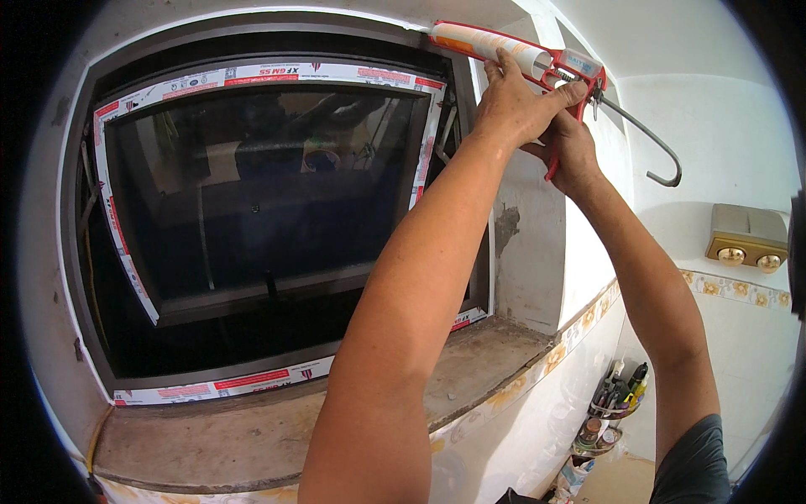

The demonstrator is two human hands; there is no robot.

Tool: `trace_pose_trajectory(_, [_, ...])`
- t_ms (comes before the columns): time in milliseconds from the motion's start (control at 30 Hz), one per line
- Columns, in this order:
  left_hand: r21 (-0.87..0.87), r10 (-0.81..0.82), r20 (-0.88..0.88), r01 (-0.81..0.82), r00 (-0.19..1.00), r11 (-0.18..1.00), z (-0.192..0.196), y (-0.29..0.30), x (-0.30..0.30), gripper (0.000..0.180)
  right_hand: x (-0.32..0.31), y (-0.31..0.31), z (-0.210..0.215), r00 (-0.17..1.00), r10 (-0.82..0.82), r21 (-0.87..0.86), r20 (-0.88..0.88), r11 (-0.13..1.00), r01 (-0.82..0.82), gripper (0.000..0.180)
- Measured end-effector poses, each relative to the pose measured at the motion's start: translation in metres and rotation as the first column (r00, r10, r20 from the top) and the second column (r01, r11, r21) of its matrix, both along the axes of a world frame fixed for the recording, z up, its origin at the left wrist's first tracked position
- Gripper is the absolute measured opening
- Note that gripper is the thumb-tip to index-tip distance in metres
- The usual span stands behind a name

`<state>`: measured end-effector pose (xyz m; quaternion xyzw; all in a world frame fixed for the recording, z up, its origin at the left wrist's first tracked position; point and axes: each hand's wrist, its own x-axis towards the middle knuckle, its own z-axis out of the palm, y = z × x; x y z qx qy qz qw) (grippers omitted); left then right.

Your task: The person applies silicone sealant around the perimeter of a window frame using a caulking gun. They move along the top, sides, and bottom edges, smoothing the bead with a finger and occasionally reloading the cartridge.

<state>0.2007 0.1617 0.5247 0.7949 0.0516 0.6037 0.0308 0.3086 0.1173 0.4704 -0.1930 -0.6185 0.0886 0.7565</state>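
A red caulking gun (594,70) with a white and orange sealant cartridge (487,44) is raised at the window's upper right corner. My right hand (574,151) is closed around its handle. Under the cartridge's rear end, my left hand (519,102) is wrapped to steady the gun. The nozzle end meets the corner where the dark window frame (252,23) joins the wall. A white sealant line (65,227) runs along the frame's left side and top. The gun's bent metal rod (651,134) sticks out behind, to the right.
The dark glass sash (269,193), edged with printed protective tape, hangs tilted in the frame. Below is a rough, dusty sill (227,437). A wall heater (747,233) with round bulbs is at the right. Lower right, a corner rack (617,412) holds bottles.
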Motion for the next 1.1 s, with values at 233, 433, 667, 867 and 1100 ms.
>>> trace_pose_trajectory(233, [-0.073, -0.205, -0.052, 0.201, 0.977, 0.977, 0.002, -0.01, -0.006, 0.104, -0.014, -0.002, -0.018, 0.962, 0.02, 0.025, -0.272, 1.0, -0.014, 0.035])
trace_pose_trajectory(433, [-0.458, -0.485, 0.111, 0.477, 0.868, 0.75, -0.044, -0.046, 0.026, 0.076, 0.016, -0.069, -0.126, 0.775, 0.525, 0.11, -0.352, 0.845, -0.523, 0.033])
trace_pose_trajectory(667, [-0.333, -0.672, 0.297, 0.733, 0.679, 0.593, -0.17, -0.106, 0.036, 0.031, 0.01, -0.108, -0.312, 0.38, 0.715, 0.13, -0.587, 0.546, -0.827, 0.063])
trace_pose_trajectory(867, [-0.466, -0.532, 0.077, 0.502, 0.844, 0.729, -0.311, -0.161, 0.068, 0.049, 0.024, -0.146, -0.476, 0.407, 0.459, 0.149, -0.79, 0.787, -0.599, 0.067])
trace_pose_trajectory(1100, [-0.699, -0.476, 0.319, 0.543, 0.82, 0.466, -0.428, -0.168, 0.102, 0.052, 0.013, -0.193, -0.565, 0.521, -0.292, -0.498, -0.802, 0.809, -0.313, 0.067])
